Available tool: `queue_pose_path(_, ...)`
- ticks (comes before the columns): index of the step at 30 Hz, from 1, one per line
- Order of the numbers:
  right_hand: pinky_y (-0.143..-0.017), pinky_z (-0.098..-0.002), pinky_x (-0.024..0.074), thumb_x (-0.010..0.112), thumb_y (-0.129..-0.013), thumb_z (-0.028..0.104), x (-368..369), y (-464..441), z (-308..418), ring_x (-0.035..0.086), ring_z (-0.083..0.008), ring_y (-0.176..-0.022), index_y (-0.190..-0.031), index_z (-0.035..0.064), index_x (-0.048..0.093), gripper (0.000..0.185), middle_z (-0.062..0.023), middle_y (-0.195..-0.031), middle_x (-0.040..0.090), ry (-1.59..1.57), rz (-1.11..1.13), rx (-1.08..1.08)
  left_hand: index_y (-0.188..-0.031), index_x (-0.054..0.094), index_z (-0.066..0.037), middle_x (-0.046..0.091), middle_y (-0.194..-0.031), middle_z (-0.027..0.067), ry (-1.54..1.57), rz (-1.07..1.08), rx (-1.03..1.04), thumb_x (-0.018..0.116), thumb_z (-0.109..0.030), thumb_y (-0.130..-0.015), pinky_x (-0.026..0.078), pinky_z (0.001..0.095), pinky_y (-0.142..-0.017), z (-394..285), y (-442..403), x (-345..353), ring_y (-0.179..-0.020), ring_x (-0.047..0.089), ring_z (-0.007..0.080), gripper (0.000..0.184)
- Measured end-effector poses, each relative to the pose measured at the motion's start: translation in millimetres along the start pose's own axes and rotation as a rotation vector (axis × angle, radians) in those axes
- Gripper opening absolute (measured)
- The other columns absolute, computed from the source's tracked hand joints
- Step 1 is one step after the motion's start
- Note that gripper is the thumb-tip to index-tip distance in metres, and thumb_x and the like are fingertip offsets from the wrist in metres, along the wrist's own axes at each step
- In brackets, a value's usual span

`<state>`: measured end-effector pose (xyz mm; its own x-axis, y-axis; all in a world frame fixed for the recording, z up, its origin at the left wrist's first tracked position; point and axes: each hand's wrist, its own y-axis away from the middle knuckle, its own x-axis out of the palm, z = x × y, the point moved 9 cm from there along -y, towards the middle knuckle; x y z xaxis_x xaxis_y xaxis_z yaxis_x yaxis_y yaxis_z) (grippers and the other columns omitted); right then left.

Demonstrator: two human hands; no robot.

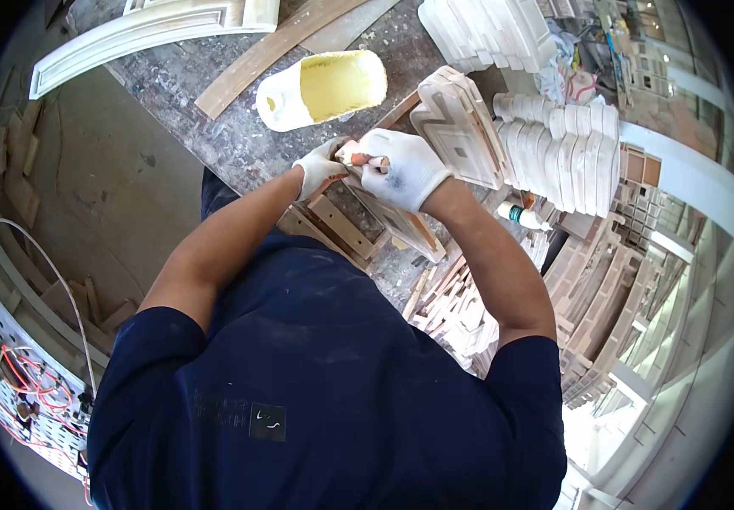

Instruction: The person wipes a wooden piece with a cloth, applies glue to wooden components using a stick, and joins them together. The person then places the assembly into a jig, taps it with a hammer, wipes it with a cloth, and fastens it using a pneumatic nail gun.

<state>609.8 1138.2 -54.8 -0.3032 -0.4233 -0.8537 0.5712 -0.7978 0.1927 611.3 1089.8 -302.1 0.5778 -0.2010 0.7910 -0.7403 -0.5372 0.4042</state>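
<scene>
Curled fingers of the gloved left hand (321, 167) and right hand (405, 170) work close together, exactly what they grip impossible to tell; a wooden panel (396, 219) extends toward five o'clock, apparently steadied from above; at eleven o'clock a cut-open jug (286, 102) sits on the tabletop (171, 85), presumably for easy reach.

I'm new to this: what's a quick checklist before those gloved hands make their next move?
1. Left hand and right hand gloved: ok, both.
2. Yellow-coated container apart from the hands: ok.
3. Grip secure: cannot tell, partly hidden.
4. Panel below the hands steady: cannot tell from one still.
5. Bench clear of other pieces: not ok, a wooden strip lies on it.
</scene>
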Motion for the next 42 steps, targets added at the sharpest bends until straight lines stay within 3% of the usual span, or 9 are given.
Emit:
queue_pose_path(10,-0.064,-0.0383,0.0529,0.066,-0.078,0.010,-25,32,7,0.064,-0.0305,-0.071,-0.088,0.0096,0.063,0.010,-0.0084,-0.083,0.064,-0.005,-0.169,0.147,-0.135,0.049,-0.011,0.059,-0.118,0.0028,-0.099,-0.019,-0.077,0.058,0.009,-0.083,0.052,0.0255,-0.080,3,-3,-7,-0.101,0.059,0.0136,0.057)
queue_pose_path(15,-0.071,-0.0295,0.0538,0.066,-0.081,0.012,6,-1,-36,0.068,-0.0209,-0.075,-0.094,0.0031,0.069,0.016,-0.0143,-0.086,0.069,-0.158,-0.200,0.334,-0.137,0.047,-0.013,0.059,-0.117,0.0021,-0.104,0.024,-0.125,0.059,0.008,-0.083,0.052,0.0254,-0.078,5,-2,-6,-0.096,0.060,0.0126,0.060)
queue_pose_path(21,-0.071,-0.0284,0.0531,0.064,-0.082,0.012,-17,10,-60,0.067,-0.0163,-0.074,-0.095,0.0023,0.070,0.017,-0.0106,-0.083,0.070,-0.221,-0.241,0.442,-0.137,0.048,-0.013,0.060,-0.116,0.0014,-0.082,0.002,-0.068,0.060,0.009,-0.082,0.052,0.0257,-0.078,8,-7,-10,-0.096,0.060,0.0126,0.060)
queue_pose_path(24,-0.071,-0.0279,0.0529,0.064,-0.082,0.012,-12,21,-60,0.067,-0.0158,-0.075,-0.095,0.0024,0.070,0.017,-0.0103,-0.082,0.070,-0.275,-0.191,0.462,-0.136,0.049,-0.012,0.060,-0.114,0.0021,-0.089,-0.019,-0.059,0.058,0.009,-0.082,0.052,0.0252,-0.077,1,-5,-7,-0.093,0.061,0.0123,0.059)
queue_pose_path(25,-0.071,-0.0316,0.0541,0.066,-0.080,0.015,-18,29,-61,0.069,-0.0242,-0.075,-0.091,0.0036,0.070,0.017,-0.0145,-0.086,0.070,-0.304,-0.161,0.506,-0.136,0.049,-0.012,0.060,-0.114,0.0023,-0.102,-0.020,-0.054,0.058,0.009,-0.082,0.052,0.0250,-0.076,0,-4,-7,-0.092,0.061,0.0123,0.058)
queue_pose_path(33,-0.070,-0.0308,0.0542,0.066,-0.078,0.004,-41,84,-40,0.068,-0.0238,-0.076,-0.090,0.0037,0.068,0.012,-0.0122,-0.086,0.068,-0.334,-0.298,0.510,-0.139,0.047,-0.011,0.061,-0.115,0.0038,-0.178,-0.038,-0.050,0.059,0.010,-0.083,0.054,0.0228,-0.074,-5,1,-6,-0.094,0.062,0.0114,0.061)
queue_pose_path(36,-0.070,-0.0312,0.0543,0.066,-0.077,0.003,-37,91,-18,0.068,-0.0255,-0.077,-0.091,0.0055,0.068,0.014,-0.0115,-0.089,0.068,-0.261,-0.360,0.254,-0.141,0.044,-0.010,0.059,-0.121,0.0041,-0.158,-0.020,-0.067,0.059,0.012,-0.081,0.054,0.0232,-0.081,4,-5,-12,-0.102,0.061,0.0119,0.066)
queue_pose_path(39,-0.071,-0.0346,0.0548,0.065,-0.074,0.002,-23,103,-22,0.067,-0.0289,-0.080,-0.090,0.0078,0.067,0.017,-0.0111,-0.092,0.068,-0.231,-0.319,0.210,-0.140,0.045,-0.009,0.059,-0.123,0.0046,-0.190,0.010,-0.081,0.059,0.015,-0.079,0.053,0.0239,-0.085,5,-3,-12,-0.109,0.060,0.0131,0.067)
queue_pose_path(42,-0.072,-0.0362,0.0547,0.064,-0.072,0.003,-24,96,-11,0.066,-0.0304,-0.081,-0.088,0.0080,0.066,0.016,-0.0115,-0.092,0.067,-0.189,-0.306,0.153,-0.136,0.049,-0.012,0.062,-0.108,0.0034,-0.180,0.002,-0.033,0.061,0.008,-0.085,0.053,0.0219,-0.067,7,-8,-18,-0.085,0.062,0.0103,0.056)
